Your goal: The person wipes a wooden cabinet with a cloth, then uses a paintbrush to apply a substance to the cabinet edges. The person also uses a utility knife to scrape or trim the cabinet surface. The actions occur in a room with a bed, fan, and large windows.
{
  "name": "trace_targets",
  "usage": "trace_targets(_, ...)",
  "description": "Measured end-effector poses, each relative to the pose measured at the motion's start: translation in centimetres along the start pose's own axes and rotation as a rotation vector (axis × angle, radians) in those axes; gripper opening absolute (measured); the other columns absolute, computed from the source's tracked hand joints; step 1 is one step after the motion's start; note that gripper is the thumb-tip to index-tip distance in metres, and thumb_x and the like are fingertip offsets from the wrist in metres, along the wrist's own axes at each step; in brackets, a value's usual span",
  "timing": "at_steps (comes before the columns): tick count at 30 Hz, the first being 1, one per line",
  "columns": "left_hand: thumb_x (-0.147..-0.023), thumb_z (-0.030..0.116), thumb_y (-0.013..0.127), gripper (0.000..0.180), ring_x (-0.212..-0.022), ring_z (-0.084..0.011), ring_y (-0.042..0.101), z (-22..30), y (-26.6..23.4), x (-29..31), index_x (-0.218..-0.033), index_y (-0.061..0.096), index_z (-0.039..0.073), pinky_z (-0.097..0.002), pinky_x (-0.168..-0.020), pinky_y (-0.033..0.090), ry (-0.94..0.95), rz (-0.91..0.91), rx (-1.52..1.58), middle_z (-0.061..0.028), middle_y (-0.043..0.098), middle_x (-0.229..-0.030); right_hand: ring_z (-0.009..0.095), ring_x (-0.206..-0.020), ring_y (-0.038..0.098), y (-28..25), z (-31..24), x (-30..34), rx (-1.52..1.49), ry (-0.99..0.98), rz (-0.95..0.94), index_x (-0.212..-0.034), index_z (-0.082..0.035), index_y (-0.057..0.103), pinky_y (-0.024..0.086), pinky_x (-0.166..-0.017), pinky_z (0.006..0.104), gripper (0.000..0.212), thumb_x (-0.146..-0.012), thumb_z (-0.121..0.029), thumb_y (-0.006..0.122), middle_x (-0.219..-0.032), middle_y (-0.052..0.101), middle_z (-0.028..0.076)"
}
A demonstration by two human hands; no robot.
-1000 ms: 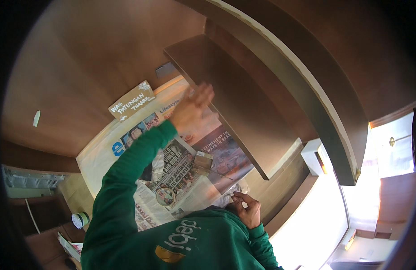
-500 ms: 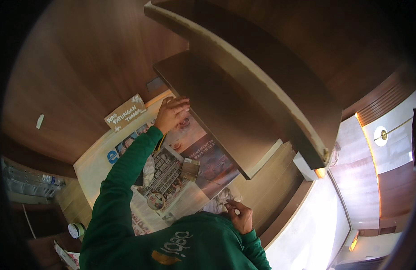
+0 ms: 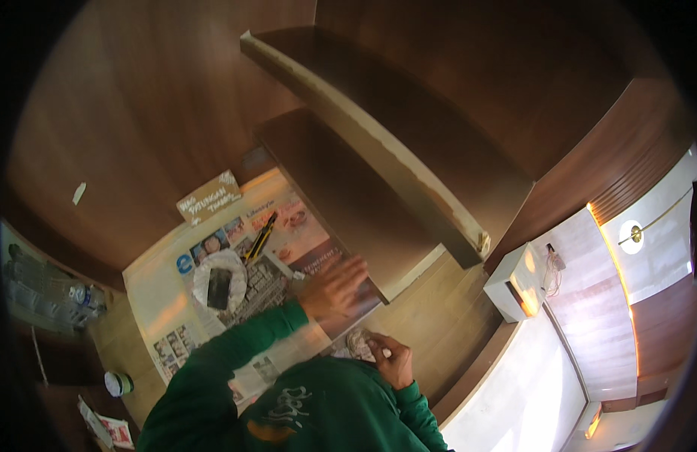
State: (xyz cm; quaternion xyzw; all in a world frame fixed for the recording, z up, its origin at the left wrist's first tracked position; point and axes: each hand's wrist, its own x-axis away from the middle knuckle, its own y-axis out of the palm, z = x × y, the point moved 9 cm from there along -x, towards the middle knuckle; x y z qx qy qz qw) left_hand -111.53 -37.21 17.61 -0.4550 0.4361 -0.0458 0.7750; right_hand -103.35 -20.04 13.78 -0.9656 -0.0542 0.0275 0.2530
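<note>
My left hand (image 3: 335,288), smeared a little by motion, reaches with outstretched fingers to the near part of the edge of the lower brown shelf (image 3: 341,203). It appears to hold nothing. Close to my body, my right hand (image 3: 395,363) is closed on a crumpled whitish rag (image 3: 358,345); whether it is cloth or paper I cannot tell. Newspaper sheets (image 3: 156,290) are spread below the shelf. On them lie a yellow and black utility knife (image 3: 260,238) and a dark phone-like rectangle (image 3: 219,288) on a crumpled white wad (image 3: 235,265).
An upper shelf (image 3: 408,113) with a rough pale front edge juts out above the lower one. A cardboard sign (image 3: 210,197) leans at the brown wall panel (image 3: 122,128). A white box (image 3: 514,282) stands on the right, a small jar (image 3: 118,383) at lower left.
My left hand has slid along the lower shelf's edge from its far part toward me, uncovering the utility knife and dark rectangle. My right hand stays near the rag. The view has shifted slightly.
</note>
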Motion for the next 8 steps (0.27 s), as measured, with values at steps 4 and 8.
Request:
trace_targets(4, -0.084, 0.013, 0.064, 0.057, -0.139, -0.032, 0.04, -5.6, -0.5, 1.1, -0.139, 0.051, 0.008, -0.0558, -0.114, 0.028, -0.132, -0.126, -0.201, -0.0117, 0.044, -0.15, 0.018, -0.081, 0.071, -1.1, 1.6, 0.4, -0.01, 0.047, -0.036, -0.108, 0.001, 0.073, 0.055, -0.076, 0.0321, 0.023, -0.092, -0.015, 0.069, -0.089, 0.075, 0.015)
trace_targets(8, -0.083, 0.014, 0.065, 0.067, -0.14, -0.0342, 0.037, -9.5, -1.5, 1.7, -0.146, 0.044, 0.013, -0.0567, -0.115, 0.027, -0.353, -0.082, -0.299, -0.0111, 0.035, -0.156, 0.019, -0.082, 0.071, -1.6, 2.5, 0.9, -0.045, 0.036, -0.068, -0.108, -0.001, 0.074, 0.055, -0.078, 0.0333, 0.025, -0.092, -0.019, 0.071, -0.089, 0.075, 0.014)
